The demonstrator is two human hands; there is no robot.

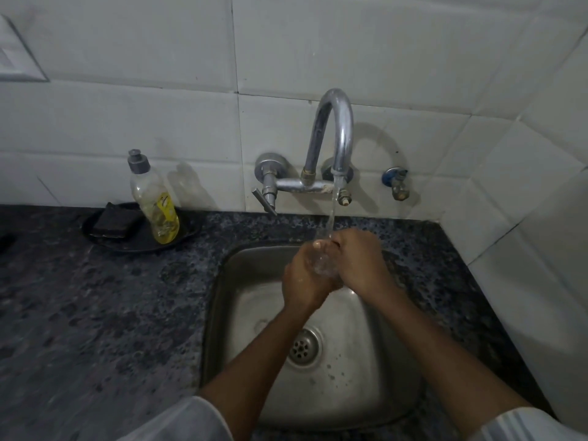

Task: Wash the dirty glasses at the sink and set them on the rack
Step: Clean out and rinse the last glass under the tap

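A clear glass is held over the steel sink, under the water that runs from the chrome tap. My left hand wraps around the glass from the left. My right hand grips it from the right, with fingers at its rim. Most of the glass is hidden between the two hands. No rack is in view.
A dish soap bottle with yellow liquid and a dark scrub sponge sit in a black tray on the speckled counter, left of the sink. A small valve sticks out of the tiled wall on the right.
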